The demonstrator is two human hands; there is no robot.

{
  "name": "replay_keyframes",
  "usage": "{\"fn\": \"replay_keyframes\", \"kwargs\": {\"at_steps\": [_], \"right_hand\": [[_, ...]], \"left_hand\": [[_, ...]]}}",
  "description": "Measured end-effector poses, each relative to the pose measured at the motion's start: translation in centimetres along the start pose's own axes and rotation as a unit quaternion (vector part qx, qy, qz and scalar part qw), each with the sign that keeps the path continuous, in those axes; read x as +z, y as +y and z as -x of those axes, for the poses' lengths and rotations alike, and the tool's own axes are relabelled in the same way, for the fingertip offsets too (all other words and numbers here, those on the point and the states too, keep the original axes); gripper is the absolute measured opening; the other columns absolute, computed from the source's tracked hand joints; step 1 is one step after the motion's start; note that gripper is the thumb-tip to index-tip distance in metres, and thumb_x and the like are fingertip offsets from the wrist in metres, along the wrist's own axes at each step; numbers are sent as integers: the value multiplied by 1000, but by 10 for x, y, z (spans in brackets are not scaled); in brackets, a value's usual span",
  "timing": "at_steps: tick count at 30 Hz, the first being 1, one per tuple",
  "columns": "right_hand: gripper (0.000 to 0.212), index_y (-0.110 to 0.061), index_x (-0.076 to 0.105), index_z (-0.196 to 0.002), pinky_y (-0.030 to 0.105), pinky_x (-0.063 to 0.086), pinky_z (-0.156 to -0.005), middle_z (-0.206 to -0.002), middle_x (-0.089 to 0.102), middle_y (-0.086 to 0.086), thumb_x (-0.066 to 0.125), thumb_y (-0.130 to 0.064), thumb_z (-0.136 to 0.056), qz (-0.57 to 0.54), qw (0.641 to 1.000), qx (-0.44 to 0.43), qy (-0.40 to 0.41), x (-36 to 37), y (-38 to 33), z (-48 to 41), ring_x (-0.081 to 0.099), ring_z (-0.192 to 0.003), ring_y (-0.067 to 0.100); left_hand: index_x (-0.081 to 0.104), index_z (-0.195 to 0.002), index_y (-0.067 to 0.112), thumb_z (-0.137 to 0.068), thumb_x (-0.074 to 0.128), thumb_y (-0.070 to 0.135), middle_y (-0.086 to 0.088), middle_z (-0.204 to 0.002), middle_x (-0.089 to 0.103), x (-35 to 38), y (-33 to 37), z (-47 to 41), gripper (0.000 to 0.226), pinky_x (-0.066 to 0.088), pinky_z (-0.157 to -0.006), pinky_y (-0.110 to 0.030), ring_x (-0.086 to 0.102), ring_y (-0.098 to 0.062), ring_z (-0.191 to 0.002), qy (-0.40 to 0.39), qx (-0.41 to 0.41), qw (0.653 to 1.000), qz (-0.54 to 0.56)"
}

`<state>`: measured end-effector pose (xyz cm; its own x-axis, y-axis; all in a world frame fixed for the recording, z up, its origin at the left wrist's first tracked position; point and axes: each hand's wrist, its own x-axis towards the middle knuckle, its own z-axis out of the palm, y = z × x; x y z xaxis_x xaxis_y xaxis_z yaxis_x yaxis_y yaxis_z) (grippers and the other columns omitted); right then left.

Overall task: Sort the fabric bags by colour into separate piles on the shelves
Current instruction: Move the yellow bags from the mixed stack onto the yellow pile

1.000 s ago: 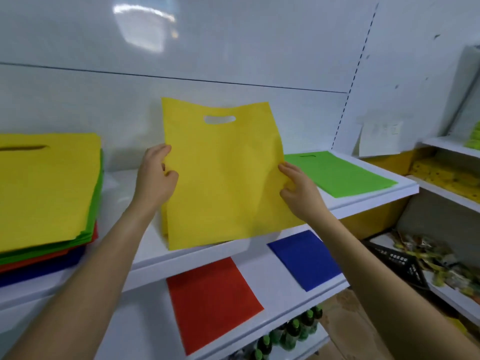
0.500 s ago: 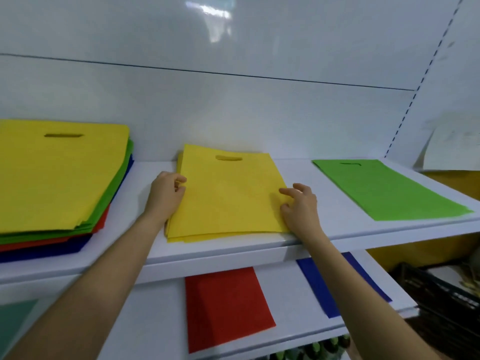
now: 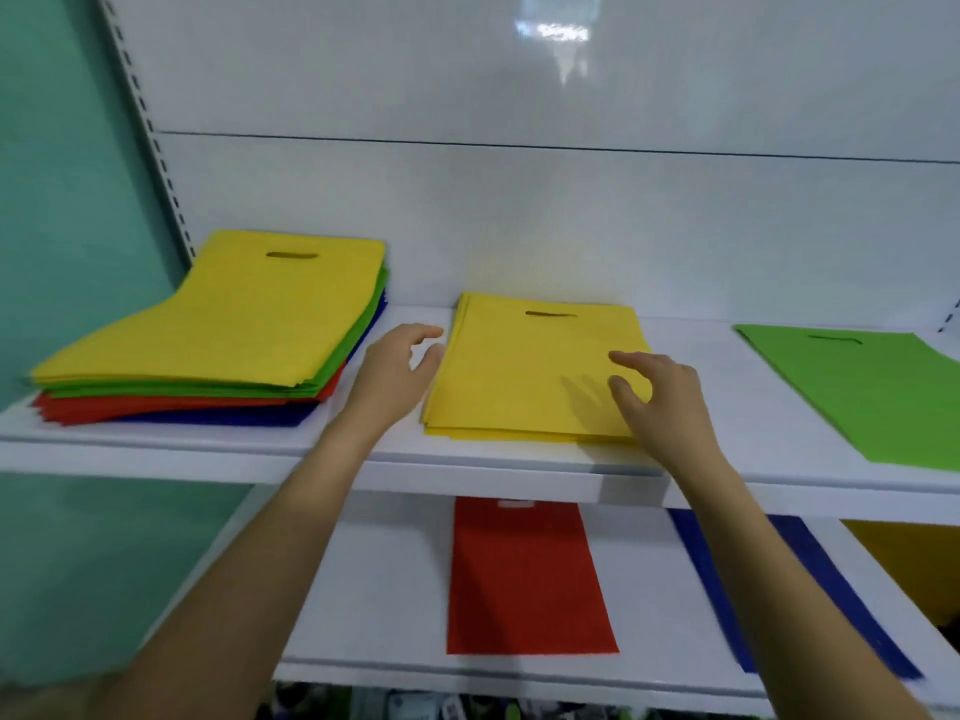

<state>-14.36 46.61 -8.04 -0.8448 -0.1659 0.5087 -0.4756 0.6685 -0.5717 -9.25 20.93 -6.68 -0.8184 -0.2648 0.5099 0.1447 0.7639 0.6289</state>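
Note:
A small pile of yellow bags (image 3: pixel 530 371) lies flat in the middle of the upper shelf (image 3: pixel 467 480). My left hand (image 3: pixel 397 374) hovers just off its left edge, fingers spread, holding nothing. Over the pile's right front corner, my right hand (image 3: pixel 660 394) is lifted with fingers apart and empty. At the shelf's left end sits the mixed stack (image 3: pixel 218 330), yellow on top, then green, red and blue layers. A green bag (image 3: pixel 872 392) lies at the right. On the lower shelf (image 3: pixel 384 605) rest a red bag (image 3: pixel 524 574) and a blue bag (image 3: pixel 810 579), the blue one partly behind my right arm.
White back panels rise behind the shelves, and a teal wall (image 3: pixel 62 200) stands at the left. Bare shelf shows between the mixed stack and the yellow pile. Bottles (image 3: pixel 415 706) are dimly visible under the lower shelf. Something yellow (image 3: pixel 909 563) sits at the lower right.
The yellow bag went from held upright to flat on the yellow pile. Both hands have let go and lifted off it. The view has swung left, showing the teal wall.

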Motion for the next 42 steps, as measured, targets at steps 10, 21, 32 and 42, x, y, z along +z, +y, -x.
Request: {"fn": "replay_keyframes", "kwargs": {"at_steps": [10, 21, 32, 42], "right_hand": [[34, -11, 64, -113, 17, 28, -86, -107, 66, 6, 57, -26, -83, -98, 979, -172, -48, 57, -101, 72, 54, -103, 27], [34, -15, 58, -121, 10, 25, -87, -108, 54, -11, 58, -27, -89, -161, 969, -168, -82, 117, -222, 139, 48, -111, 20], [36, -14, 58, -122, 19, 31, -88, -112, 62, 0, 56, -27, -88, -129, 977, -169, -20, 134, -297, 146, 49, -105, 14], [31, -22, 58, -122, 23, 35, -78, -102, 57, -8, 56, -25, -91, -130, 984, -115, 42, 146, -307, 56, 50, -90, 13]], "left_hand": [[54, -127, 10, -94, 51, 18, -4, -126, 57, -83, -15, 73, 34, 37, -92, -19, 51, -17, -115, 42, 20, 998, -39], [49, -132, 13, -94, 49, 19, -4, -129, 54, -224, -82, 152, 38, 36, -100, -30, 48, -19, -119, 58, 12, 991, -119], [52, -128, 13, -94, 49, 19, -5, -114, 55, -286, -135, 139, 35, 38, -83, -24, 51, -14, -96, 66, 15, 993, -100], [51, -127, 14, -96, 45, 23, 0, -110, 52, -286, -160, 44, 33, 35, -80, -20, 46, -7, -88, 73, 46, 993, -79]]}}
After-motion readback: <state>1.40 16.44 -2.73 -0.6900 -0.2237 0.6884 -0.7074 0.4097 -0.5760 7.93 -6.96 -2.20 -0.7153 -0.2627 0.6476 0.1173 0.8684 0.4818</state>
